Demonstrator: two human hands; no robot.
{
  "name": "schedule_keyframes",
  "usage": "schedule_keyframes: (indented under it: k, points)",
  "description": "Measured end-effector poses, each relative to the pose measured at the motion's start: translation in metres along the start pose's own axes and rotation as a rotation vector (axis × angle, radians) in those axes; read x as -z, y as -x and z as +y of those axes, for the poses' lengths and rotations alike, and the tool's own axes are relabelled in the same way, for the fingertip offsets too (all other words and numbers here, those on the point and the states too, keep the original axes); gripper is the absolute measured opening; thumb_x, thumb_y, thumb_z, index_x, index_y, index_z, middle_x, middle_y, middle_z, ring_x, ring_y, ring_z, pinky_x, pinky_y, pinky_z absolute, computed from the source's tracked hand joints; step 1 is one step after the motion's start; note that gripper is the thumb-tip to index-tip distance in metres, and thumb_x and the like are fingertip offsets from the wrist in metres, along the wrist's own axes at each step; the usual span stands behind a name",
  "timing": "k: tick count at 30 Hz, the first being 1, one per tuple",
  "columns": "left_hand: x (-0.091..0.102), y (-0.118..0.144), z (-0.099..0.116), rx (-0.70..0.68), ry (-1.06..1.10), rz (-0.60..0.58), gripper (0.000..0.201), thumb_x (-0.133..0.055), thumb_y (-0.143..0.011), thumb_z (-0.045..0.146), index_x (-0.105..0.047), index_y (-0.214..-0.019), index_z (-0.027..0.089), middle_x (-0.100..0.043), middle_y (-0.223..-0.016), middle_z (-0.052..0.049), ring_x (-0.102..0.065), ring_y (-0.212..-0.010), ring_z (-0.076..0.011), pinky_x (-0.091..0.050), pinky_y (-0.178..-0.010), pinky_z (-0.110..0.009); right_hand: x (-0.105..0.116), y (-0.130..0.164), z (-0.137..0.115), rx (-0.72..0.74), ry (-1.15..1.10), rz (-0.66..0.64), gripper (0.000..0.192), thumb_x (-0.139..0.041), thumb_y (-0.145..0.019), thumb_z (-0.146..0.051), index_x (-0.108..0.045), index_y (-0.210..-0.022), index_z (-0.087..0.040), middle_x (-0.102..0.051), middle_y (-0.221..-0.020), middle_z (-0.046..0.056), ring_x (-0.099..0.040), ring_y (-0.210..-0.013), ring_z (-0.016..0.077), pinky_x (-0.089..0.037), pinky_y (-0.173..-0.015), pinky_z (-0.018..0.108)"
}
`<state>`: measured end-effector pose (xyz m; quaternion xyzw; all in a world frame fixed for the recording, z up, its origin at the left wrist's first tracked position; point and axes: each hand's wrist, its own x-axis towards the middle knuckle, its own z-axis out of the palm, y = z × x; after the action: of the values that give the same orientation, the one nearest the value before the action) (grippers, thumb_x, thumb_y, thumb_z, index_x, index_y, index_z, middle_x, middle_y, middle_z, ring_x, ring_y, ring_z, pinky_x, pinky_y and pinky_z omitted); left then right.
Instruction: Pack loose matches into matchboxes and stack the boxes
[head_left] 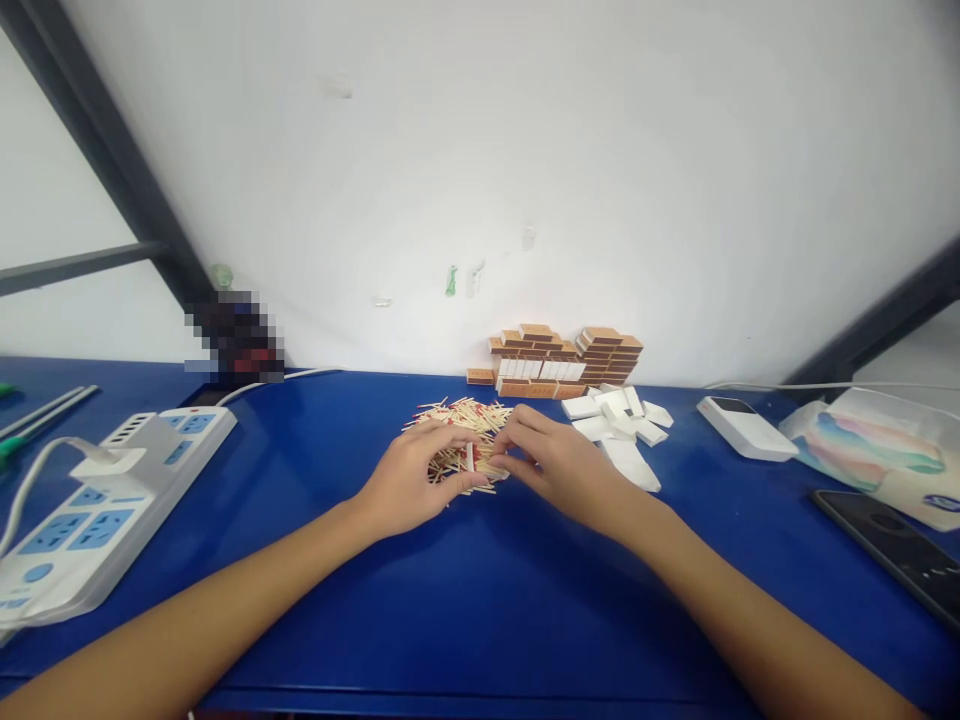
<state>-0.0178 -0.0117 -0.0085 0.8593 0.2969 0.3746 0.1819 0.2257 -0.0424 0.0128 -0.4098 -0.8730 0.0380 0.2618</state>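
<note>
A loose heap of red-tipped matches (463, 416) lies on the blue table (480, 600) near the wall. Both hands rest on its near side. My left hand (409, 482) curls around a small bunch of matches, thumb and fingers closed on them. My right hand (551, 460) meets it from the right, its fingertips pinching the same bunch. Behind the heap stands a stack of brown matchbox sleeves (559, 358). Right of the heap lie several white inner trays (622, 420).
A white power strip (97, 500) with a plugged cable lies at the left. At the right are a white power bank (746, 428), a tissue pack (870, 450) and a dark phone (892, 545). A blurred dark object (236, 335) stands by the wall.
</note>
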Motion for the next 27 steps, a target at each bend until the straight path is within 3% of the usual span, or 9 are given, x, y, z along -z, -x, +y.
schedule_keyframes:
  k: [10, 17, 27]
  points:
    - [0.001, 0.000, -0.001, 0.011, 0.022, 0.003, 0.034, -0.081, -0.091, 0.038, -0.072, -0.121, 0.025, -0.078, -0.118, -0.005, -0.072, -0.110, -0.0250, -0.055, -0.099, -0.042, 0.008, -0.002, -0.005, 0.007, -0.040, 0.064, 0.008, -0.060, -0.104, -0.024, -0.062, -0.098, -0.021, -0.059, -0.099, 0.004, -0.057, -0.076, 0.0146, -0.046, -0.067, 0.029]
    - [0.002, -0.001, -0.002, -0.031, 0.040, -0.004, 0.037, -0.081, -0.091, 0.042, -0.071, -0.122, 0.026, -0.078, -0.118, -0.005, -0.072, -0.110, -0.0241, -0.055, -0.099, -0.040, 0.006, -0.004, -0.010, 0.006, -0.186, 0.018, 0.007, -0.060, -0.104, -0.018, -0.064, -0.101, -0.023, -0.059, -0.101, 0.003, -0.060, -0.084, 0.0150, -0.047, -0.074, 0.028]
    - [0.000, -0.001, 0.000, -0.090, 0.004, -0.002, 0.037, -0.080, -0.090, 0.046, -0.072, -0.120, 0.024, -0.079, -0.113, -0.005, -0.072, -0.106, -0.0248, -0.055, -0.097, -0.042, 0.004, -0.003, -0.014, -0.026, -0.128, -0.014, 0.004, -0.063, -0.103, -0.024, -0.063, -0.099, -0.023, -0.061, -0.102, 0.003, -0.060, -0.082, 0.0156, -0.048, -0.073, 0.029]
